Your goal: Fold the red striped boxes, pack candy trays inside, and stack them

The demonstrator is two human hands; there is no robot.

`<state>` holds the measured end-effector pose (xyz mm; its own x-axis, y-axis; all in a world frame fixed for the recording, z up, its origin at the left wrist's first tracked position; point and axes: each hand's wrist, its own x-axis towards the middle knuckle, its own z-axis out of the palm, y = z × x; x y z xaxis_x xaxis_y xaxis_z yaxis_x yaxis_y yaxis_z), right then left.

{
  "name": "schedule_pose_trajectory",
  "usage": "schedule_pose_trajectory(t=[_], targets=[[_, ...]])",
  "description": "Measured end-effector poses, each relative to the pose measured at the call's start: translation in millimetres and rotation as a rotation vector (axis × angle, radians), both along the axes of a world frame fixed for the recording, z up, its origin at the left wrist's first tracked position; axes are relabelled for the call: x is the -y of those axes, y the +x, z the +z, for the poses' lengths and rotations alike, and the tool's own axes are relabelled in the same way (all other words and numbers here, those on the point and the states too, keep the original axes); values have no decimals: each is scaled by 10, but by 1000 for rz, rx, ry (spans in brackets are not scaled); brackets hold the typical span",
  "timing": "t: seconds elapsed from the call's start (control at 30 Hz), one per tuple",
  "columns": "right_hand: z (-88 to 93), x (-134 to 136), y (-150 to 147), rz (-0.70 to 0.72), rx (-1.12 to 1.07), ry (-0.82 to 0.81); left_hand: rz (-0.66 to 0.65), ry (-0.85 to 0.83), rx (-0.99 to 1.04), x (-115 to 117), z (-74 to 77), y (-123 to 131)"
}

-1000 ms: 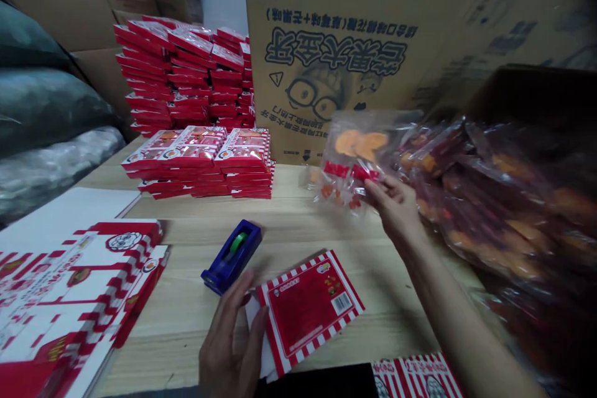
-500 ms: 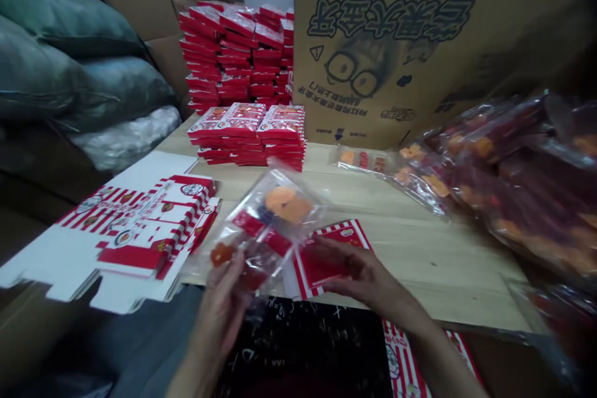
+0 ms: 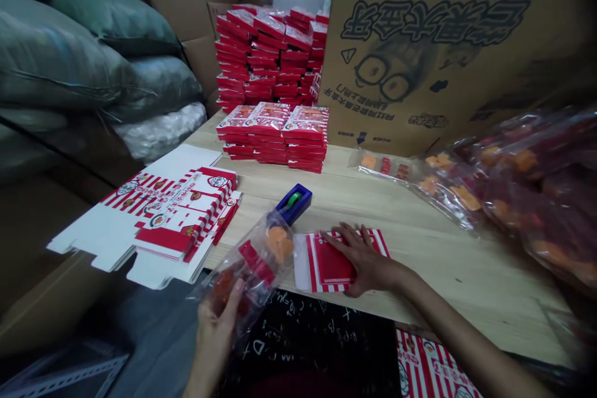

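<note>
A clear plastic packet (image 3: pixel 256 261) of orange and red pieces is pinched at its near end in my left hand (image 3: pixel 217 320). Its far end reaches a blue tape dispenser (image 3: pixel 302 198) with a green roll, which lies on the table. To the right, a flat red box (image 3: pixel 326 268) with striped edges and a white flap lies at the table's front edge. My right hand (image 3: pixel 370 261) rests on that box with the fingers spread over its top. The thumb is near the front edge.
Flattened striped cartons (image 3: pixel 168 205) lie at left. Red packed boxes (image 3: pixel 275 130) are stacked behind, with a taller pile (image 3: pixel 265 56) beyond. A large cardboard carton (image 3: pixel 420 74) stands at the back. Filled clear packets (image 3: pixel 513 193) are heaped at right. Sacks (image 3: pixel 112 31) fill the far left.
My left hand has lowered the packet toward me, uncovering the tape dispenser. My right hand has come down flat onto the red box. The camera view has shifted slightly left.
</note>
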<state>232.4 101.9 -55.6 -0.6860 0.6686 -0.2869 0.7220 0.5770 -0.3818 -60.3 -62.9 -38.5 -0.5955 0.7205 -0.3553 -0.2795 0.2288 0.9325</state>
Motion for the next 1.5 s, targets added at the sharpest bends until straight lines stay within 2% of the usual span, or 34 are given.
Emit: schedule_pose_trajectory(t=[0.07,0.2,0.33,0.43,0.63,0.77,0.9,1.13,1.3,1.5], targets=[[11,71,32,-38,-20,2,-73,-36,0,26,-55,11],[-34,186,76,-103,-64,53,-263,-112,233,72,-107,-52],[-109,270,107,-103,-125,98,-386,-145,366,-5,-142,-186],[-155,304,131,-70,-153,106,-450,-211,394,-126,-146,-293],[-166,321,139,-60,-171,108,-691,-227,319,-362,-131,-452],[-145,350,128,-71,-172,90,-735,-245,269,-462,-100,-495],[-149,374,133,-71,-154,73,-772,-268,312,-574,-74,-437],[-172,374,179,-97,-129,40,-889,-257,302,-857,-132,-325],[-176,411,179,-133,-143,26,-997,-264,207,-991,-162,-428],[-162,436,146,-131,-161,22,-1131,-225,229,-1074,-209,-501]])
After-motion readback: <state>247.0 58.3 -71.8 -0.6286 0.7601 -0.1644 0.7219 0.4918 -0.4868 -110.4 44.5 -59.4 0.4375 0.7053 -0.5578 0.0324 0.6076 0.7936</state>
